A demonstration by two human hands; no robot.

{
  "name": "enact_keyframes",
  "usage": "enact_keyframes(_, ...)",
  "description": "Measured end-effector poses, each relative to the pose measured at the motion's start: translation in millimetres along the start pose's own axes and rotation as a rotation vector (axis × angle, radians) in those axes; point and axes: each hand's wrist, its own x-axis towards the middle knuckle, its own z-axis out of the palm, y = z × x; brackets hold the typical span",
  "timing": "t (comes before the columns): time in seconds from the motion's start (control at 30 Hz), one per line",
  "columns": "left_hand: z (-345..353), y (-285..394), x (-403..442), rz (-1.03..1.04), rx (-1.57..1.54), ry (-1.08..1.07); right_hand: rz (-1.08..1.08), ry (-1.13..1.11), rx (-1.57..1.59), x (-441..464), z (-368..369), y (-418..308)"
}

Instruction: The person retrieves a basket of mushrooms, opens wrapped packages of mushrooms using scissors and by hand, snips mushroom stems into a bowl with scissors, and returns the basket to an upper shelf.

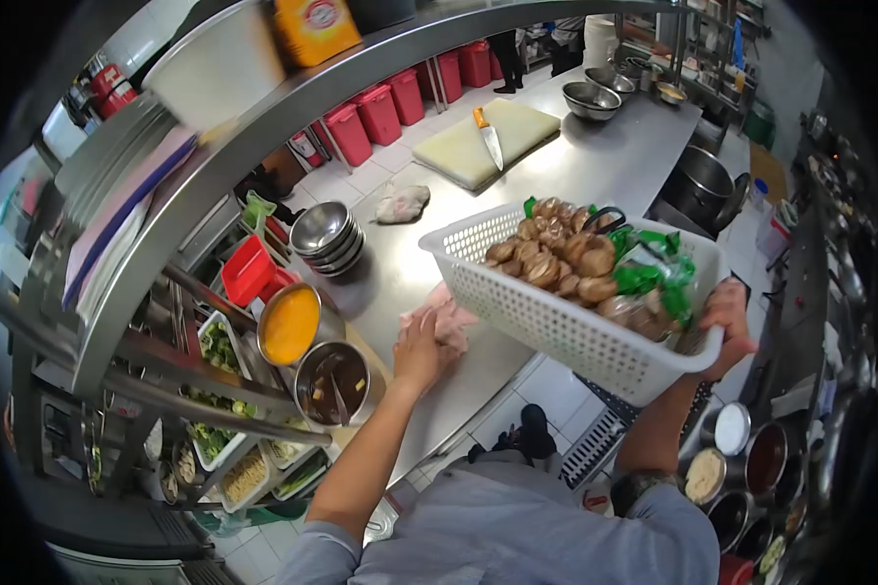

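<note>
Basket (546, 327) and hands over a steel counter (400, 255). The basket, of rigid white plastic, was oblong, its walls pierced in a regular grid of small holes, and it sat tilted at the counter's near edge; whether its base touched the metal could not be told. The right hand (730, 317) grasped its right end, fingers wrapped about the rim. Inside lay brown, smooth, rounded mushrooms (541, 261), heaped loosely, with a glossy bag (644, 278) of clear and green film toward the right end. The left hand (419, 346), just left of the basket, rested on a soft, crumpled pink cloth (451, 327) on the counter; whether its fingers gripped the fabric could not be told. Beyond the basket lay a thick, pale, rectangular board (454, 156), bearing a knife (492, 144) with a broad, tapering blade and an orange handle. Left of the basket, past the cloth, stood nested round metal bowls (332, 244) and two cylindrical pots, one with opaque orange liquid (292, 325), the other with dark brown liquid (327, 390).
</note>
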Motion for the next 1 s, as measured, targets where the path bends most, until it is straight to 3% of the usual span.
enact_keyframes(0.13,25,-10,46,-0.204,0.231,-0.079,0.019,-0.057,-0.125,-16,26,26)
enact_keyframes(0.27,29,-17,72,-0.403,0.206,-0.127,0.032,-0.185,-0.049,-36,27,72)
enact_keyframes(0.37,31,-51,79,-0.565,0.210,0.045,-0.019,-0.385,0.027,-61,17,106)
enact_keyframes(0.47,-12,-44,87,-0.694,0.241,0.166,0.004,-0.549,0.064,-86,11,117)
enact_keyframes(0.57,-49,-67,95,-0.566,0.165,0.372,0.039,-0.688,0.066,-109,13,122)
enact_keyframes(0.67,-98,-24,133,-0.565,0.032,0.524,0.071,-0.796,0.070,-133,18,123)
enact_keyframes(0.8,-138,-48,205,-0.229,0.049,0.620,0.133,-0.946,0.040,-157,22,124)
enact_keyframes(0.93,-158,-45,297,-0.147,0.172,0.706,0.194,-1.040,-0.052,-157,27,108)
enact_keyframes(1.0,-151,-53,344,0.051,0.110,0.770,0.219,-1.067,-0.089,-155,28,103)
